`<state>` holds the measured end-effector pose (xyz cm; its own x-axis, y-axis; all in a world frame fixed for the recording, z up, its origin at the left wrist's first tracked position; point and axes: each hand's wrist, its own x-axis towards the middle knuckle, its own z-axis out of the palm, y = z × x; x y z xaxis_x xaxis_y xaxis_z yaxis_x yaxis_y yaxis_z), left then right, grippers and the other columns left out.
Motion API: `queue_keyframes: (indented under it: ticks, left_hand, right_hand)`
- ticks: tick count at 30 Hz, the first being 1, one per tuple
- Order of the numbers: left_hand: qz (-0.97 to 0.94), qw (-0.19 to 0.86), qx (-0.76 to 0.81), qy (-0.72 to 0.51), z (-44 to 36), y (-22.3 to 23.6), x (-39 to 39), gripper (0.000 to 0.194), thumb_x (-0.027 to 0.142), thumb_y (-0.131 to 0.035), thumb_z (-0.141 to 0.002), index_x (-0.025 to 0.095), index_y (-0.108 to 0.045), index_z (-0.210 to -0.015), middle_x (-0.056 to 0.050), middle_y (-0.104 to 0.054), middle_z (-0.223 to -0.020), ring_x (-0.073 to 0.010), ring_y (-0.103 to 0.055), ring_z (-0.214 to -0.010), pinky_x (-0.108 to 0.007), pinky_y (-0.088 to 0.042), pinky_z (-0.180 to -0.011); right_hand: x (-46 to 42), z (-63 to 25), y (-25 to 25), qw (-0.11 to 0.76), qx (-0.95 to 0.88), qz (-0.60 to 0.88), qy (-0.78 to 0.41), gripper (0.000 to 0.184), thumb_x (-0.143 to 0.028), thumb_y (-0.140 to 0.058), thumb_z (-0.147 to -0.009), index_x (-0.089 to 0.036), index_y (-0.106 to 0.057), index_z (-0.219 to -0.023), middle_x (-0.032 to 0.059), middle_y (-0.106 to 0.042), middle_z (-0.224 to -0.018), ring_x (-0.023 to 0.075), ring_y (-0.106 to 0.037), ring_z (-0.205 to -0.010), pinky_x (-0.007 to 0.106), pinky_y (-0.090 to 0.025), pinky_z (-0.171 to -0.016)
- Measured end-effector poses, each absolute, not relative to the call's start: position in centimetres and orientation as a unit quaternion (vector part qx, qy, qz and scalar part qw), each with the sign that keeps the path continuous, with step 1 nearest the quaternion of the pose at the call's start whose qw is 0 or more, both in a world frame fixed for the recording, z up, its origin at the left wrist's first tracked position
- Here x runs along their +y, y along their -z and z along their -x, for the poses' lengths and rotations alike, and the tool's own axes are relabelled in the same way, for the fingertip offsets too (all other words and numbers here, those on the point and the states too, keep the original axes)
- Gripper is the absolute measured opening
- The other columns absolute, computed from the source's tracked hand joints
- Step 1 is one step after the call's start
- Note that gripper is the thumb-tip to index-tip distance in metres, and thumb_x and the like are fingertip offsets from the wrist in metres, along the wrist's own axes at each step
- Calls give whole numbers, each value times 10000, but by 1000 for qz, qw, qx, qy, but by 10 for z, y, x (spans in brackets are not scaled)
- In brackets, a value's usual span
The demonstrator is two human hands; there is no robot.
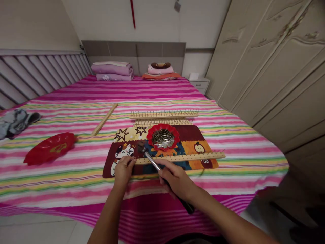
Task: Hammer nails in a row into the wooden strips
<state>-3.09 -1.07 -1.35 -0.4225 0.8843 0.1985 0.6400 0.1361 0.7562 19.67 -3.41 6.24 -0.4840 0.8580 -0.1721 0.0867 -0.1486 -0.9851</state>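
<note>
My right hand is wrapped round the black grip of a hammer, whose metal shaft slants up to the left. The dark, blurred hammer head hangs over the printed mat, just right of my left hand. My left fingers are pinched together at the left end of a pale wooden strip; whatever they pinch is too small to make out. The strip has a row of small holes or marks, and several nails stand up at its right end. Behind it, a red scalloped dish holds a heap of nails.
Beyond the mat lie wooden strips studded with upright nails. A plain wooden stick and a red tray are on the left of the striped bedspread. Grey cloth lies far left; folded bedding is at the headboard.
</note>
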Motion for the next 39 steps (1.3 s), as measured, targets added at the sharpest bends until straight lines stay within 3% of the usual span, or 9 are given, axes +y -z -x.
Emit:
queue_keyframes:
  ticks: [9,15,19,22,25,28,35,39]
  left_hand:
    - [-531,119,736,-404,28,19,-12,133,318,-551,-736,228,-629,-677,-26,-642,-792,-185,-585,-812,-294,-451,-781]
    - [-522,124,743,-401,28,18,-11,141,333,-546,-738,238,-635,-683,-24,-658,-816,-188,-596,-825,-290,-456,-778]
    - [-533,133,740,-387,34,19,-11,184,369,-552,-725,243,-675,-776,-32,-677,-887,-205,-604,-874,-303,-462,-815]
    - [-524,117,761,-364,36,11,-12,283,362,-539,-726,230,-687,-929,-50,-677,-961,-213,-608,-868,-316,-470,-809]
    - [-520,58,771,-363,24,-7,-8,329,366,-487,-772,211,-674,-993,-67,-667,-992,-213,-606,-853,-324,-469,-804]
    - [-582,47,733,-348,-8,-30,11,292,377,-483,-804,216,-685,-940,-53,-674,-958,-199,-607,-875,-300,-467,-808]
    - [-700,99,702,-87,-84,-42,87,257,188,-491,-799,213,-716,-920,-67,-702,-1019,-193,-617,-965,-274,-441,-838]
    - [-691,124,711,-38,-96,-34,111,218,163,-529,-756,193,-720,-856,-107,-718,-947,-225,-644,-891,-290,-445,-743]
  right_hand:
    - [-16,-164,-56,233,-589,415,-653,417,-207,-459,-864,-249,-551,-1268,-95,-461,-546,39,-363,-318,119,-269,-268]
    - [-40,-216,-53,274,-680,371,-570,376,-207,-421,-900,-237,-558,-1249,-75,-503,-575,69,-431,-435,170,-369,-420]
    - [-60,-277,-23,229,-803,316,-450,465,-163,-398,-911,-274,-484,-1354,11,-672,-903,135,-595,-703,249,-482,-648]
    - [-73,-317,6,184,-849,312,-385,442,-206,-381,-942,-237,-464,-1375,81,-682,-1079,188,-631,-890,295,-488,-783]
    - [-82,-342,30,153,-861,347,-338,406,-229,-365,-959,-220,-495,-1344,97,-697,-1016,196,-645,-848,290,-490,-749]
    - [-86,-352,45,151,-862,378,-301,375,-236,-360,-968,-214,-519,-1307,82,-696,-915,181,-638,-757,270,-480,-682]
    - [-85,-352,52,161,-866,379,-283,390,-159,-359,-926,-171,-520,-1281,85,-696,-889,190,-642,-731,269,-470,-646]
    - [-85,-352,57,161,-860,391,-284,367,-167,-358,-931,-162,-542,-1249,85,-697,-867,189,-642,-712,268,-464,-634]
